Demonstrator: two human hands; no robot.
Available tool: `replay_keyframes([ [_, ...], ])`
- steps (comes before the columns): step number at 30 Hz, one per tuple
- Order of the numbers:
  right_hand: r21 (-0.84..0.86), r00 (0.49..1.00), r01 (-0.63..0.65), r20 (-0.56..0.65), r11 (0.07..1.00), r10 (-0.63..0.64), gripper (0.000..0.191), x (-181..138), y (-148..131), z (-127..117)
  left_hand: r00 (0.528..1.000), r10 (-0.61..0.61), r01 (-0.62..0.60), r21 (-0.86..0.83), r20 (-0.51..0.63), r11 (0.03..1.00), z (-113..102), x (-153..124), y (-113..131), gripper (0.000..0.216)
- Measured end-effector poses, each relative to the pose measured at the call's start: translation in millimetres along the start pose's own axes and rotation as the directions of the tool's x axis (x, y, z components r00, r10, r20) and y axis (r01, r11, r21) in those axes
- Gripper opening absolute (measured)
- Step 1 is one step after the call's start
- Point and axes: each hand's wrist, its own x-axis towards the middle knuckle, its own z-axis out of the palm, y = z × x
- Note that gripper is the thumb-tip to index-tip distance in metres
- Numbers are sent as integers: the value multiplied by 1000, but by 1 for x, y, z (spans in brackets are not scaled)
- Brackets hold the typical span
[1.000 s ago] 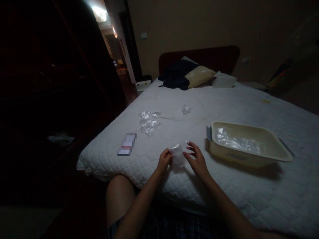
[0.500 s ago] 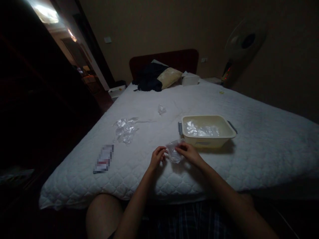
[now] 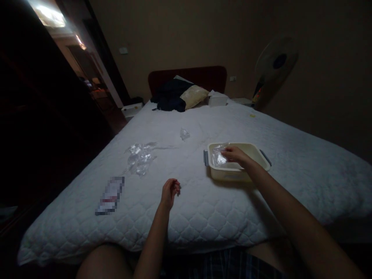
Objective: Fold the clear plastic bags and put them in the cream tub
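My right hand (image 3: 233, 154) pinches a clear plastic bag (image 3: 219, 157) over the left part of a cream plastic basin (image 3: 232, 175) with grey handles. The bag hangs at the basin's rim, and its lower end looks to be inside. More clear plastic in the basin is mostly hidden behind the hand and bag. My left hand (image 3: 171, 190) hovers over the bed with loosely curled fingers and nothing in it. To its left lies a spread of crumpled clear plastic bags (image 3: 141, 158). A smaller clear bag (image 3: 184, 134) rests farther back.
A white quilted bedspread (image 3: 197, 221) covers the bed. A blurred-out flat item (image 3: 110, 195) lies near its left front edge. Dark clothing (image 3: 170, 95), a beige pillow (image 3: 194, 97) and a white box (image 3: 217, 100) are by the headboard. A standing fan (image 3: 277, 62) is at the right.
My right hand has carried the clear bag up and right, from in front of the basin to over it. My left hand has come off the bag and moved left. The view has shifted slightly.
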Motion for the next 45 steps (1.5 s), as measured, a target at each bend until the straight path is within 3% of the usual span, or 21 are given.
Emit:
replay_keyframes([
  [3, -158, 997, -42, -72, 986, 30, 19, 13, 13, 10, 1000, -4, 4, -19, -9, 1000, -1, 1, -1, 24],
  [6, -355, 980, -71, -197, 932, 0, 34, 21, 26, 18, 1000, 5, -6, -22, -5, 1000, -3, 1, -2, 25],
  [10, -686, 956, -4, -216, 727, -199, 50, 22, 32, 21, 1000, 18, -18, -25, 10, 1000, -5, 1, -4, 24],
  [12, -753, 948, 7, -205, 658, -245, 52, 19, 29, 19, 1000, 17, -17, -27, 7, 1000, -5, 1, -5, 25],
  [14, -773, 954, 5, -186, 634, -234, 53, 17, 24, 16, 1000, 15, -15, -34, 6, 999, -6, 1, -6, 25],
  [18, -731, 973, -55, -193, 680, -129, 51, 15, 10, 5, 1000, 17, -17, -55, 10, 998, -6, 2, -7, 26],
  [21, -743, 946, -74, -264, 665, -190, 44, 9, -2, -3, 999, 29, -28, -58, 21, 998, -7, 2, -7, 26],
  [23, -759, 912, -8, -272, 652, -306, 37, 4, -10, -3, 999, 36, -35, -56, 26, 998, -7, 2, -7, 26],
  [26, -724, 911, 183, -129, 665, -391, 21, 3, -15, 6, 999, 30, -29, -48, 13, 998, -5, 1, -6, 25],
  [29, -754, 970, 191, 47, 628, -239, 13, 14, -9, 23, 1000, 17, -17, -56, 0, 998, -4, 0, -4, 24],
  [32, -807, 992, 123, 78, 578, -102, 21, 31, 7, 37, 1000, 16, -15, -63, 2, 998, -2, -2, -3, 25],
  [39, -845, 998, 59, 53, 531, -27, 16, 53, 28, 49, 1000, 25, -25, -82, 2, 996, 0, -4, -1, 27],
  [42, -859, 996, 73, 86, 507, 2, 8, 55, 22, 49, 1000, 17, -17, -97, -5, 995, 1, -4, 0, 29],
  [45, -873, 994, 103, 113, 477, -8, 14, 59, 7, 47, 1000, 15, -16, -81, -11, 997, 3, -3, -1, 30],
])
